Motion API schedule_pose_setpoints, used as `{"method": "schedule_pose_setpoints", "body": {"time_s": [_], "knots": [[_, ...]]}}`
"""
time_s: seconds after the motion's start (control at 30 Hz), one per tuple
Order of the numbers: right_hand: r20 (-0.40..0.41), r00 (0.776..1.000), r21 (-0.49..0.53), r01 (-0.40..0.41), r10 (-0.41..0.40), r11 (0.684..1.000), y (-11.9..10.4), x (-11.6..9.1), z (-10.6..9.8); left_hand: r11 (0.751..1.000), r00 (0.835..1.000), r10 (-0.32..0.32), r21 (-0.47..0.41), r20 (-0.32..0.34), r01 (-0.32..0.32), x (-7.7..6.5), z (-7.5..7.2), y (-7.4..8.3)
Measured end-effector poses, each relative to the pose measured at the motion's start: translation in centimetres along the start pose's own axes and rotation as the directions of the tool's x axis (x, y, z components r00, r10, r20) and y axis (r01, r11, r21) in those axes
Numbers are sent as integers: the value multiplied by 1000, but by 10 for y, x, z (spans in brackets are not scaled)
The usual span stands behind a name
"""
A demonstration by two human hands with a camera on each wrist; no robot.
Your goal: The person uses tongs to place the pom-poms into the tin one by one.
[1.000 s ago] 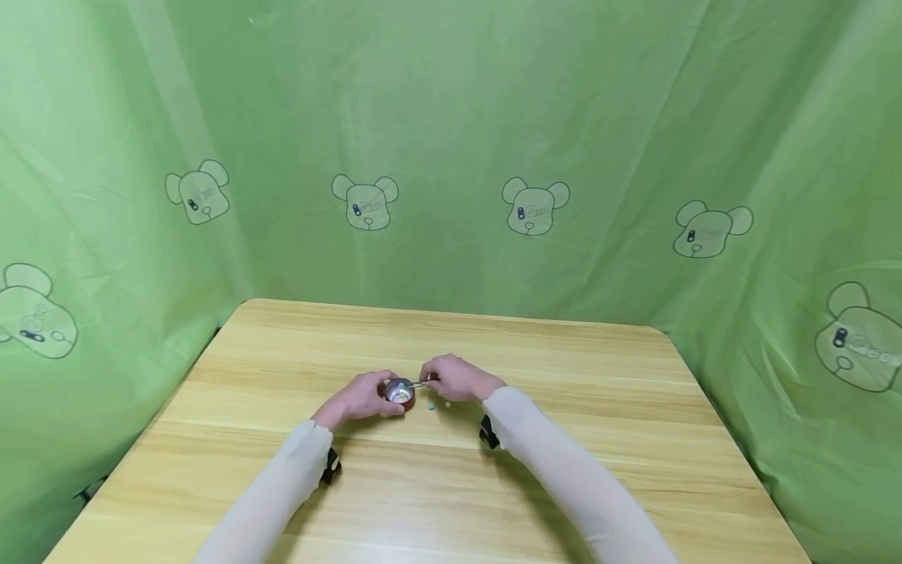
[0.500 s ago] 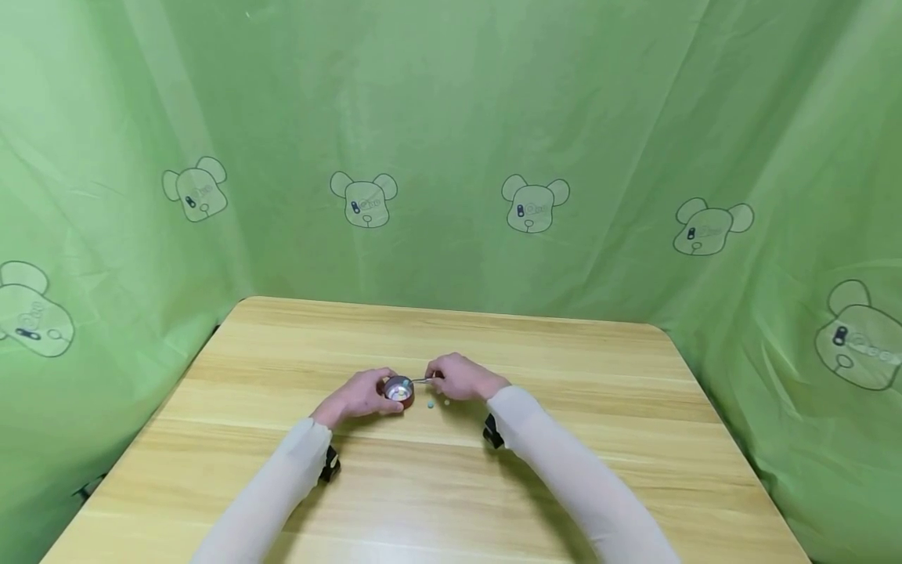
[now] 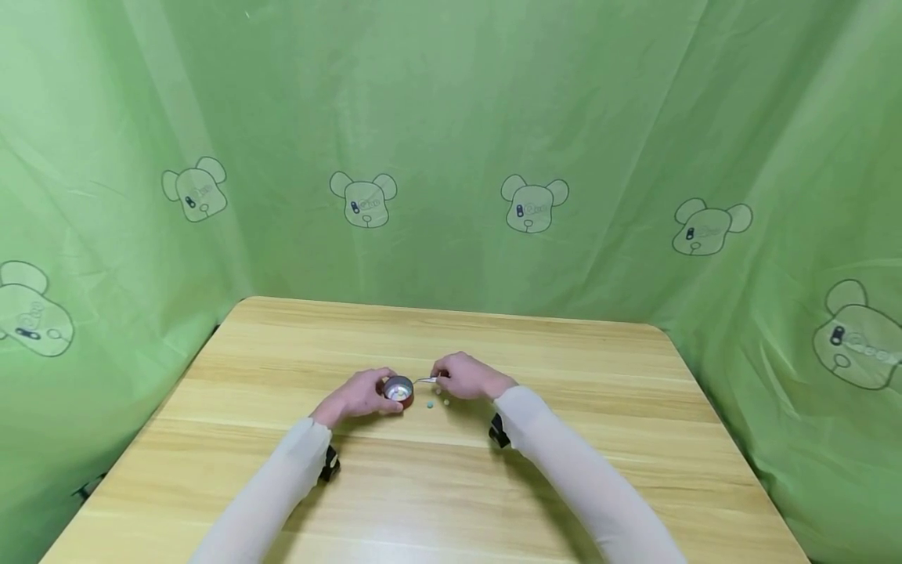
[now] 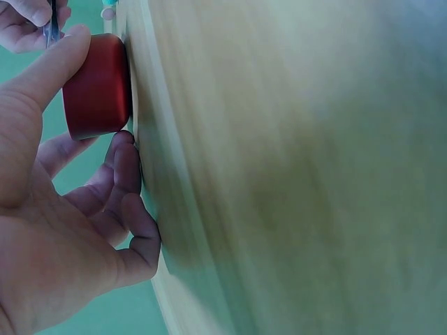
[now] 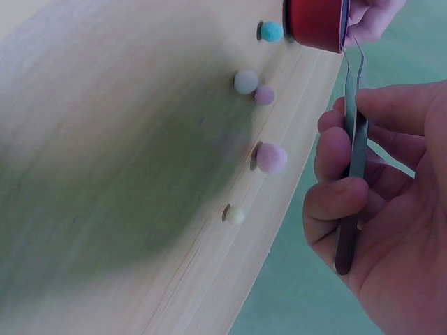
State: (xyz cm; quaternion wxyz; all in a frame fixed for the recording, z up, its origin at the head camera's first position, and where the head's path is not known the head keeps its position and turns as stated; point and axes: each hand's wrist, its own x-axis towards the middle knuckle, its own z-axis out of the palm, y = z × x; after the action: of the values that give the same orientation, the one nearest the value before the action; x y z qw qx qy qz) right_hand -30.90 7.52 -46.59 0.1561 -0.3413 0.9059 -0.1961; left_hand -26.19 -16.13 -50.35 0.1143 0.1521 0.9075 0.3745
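Note:
My left hand (image 3: 358,394) holds a small round red tin (image 4: 101,87) on the table, thumb on the near side and fingers on the far side. Its shiny inside, with small pale bits in it, faces up in the head view. Pinched in my right hand (image 3: 465,377) is a pair of metal tweezers (image 5: 358,150). Their bent tips stand slightly apart at the tin's right rim, with nothing seen between them. Beside the tin lies a teal pom-pom (image 5: 272,31). A whitish pom-pom (image 5: 246,82) touches a small purple pom-pom (image 5: 265,95) under the right hand.
Farther from the tin are a pink pom-pom (image 5: 271,158) and a cream pom-pom (image 5: 235,214). The wooden table (image 3: 599,439) stretches out on all sides of the hands. A green curtain (image 3: 451,117) with bear-head prints hangs behind and beside it.
The tweezers have drawn back to the right, from over the tin to its rim. The blue-green pom-pom earlier seen at their tips no longer shows there. My left hand has stayed in place.

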Motion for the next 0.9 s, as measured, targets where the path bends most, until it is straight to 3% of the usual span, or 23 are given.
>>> {"method": "schedule_pose_setpoints", "body": {"time_s": [0.33, 0.6, 0.9], "knots": [[-32, 999, 16, -5, 5, 1000, 5, -8, -2, 1000, 1000, 3, -3, -3, -3, -1, 1, 0], [-74, 997, -21, 0, -2, 1000, 21, -27, -8, 1000, 1000, -3, -9, 3, 3, -2, 1, 2], [-58, 996, -80, 69, -73, 994, 34, -49, -9, 1000, 1000, -8, 8, 1, 8, -2, 1, 2]]}}
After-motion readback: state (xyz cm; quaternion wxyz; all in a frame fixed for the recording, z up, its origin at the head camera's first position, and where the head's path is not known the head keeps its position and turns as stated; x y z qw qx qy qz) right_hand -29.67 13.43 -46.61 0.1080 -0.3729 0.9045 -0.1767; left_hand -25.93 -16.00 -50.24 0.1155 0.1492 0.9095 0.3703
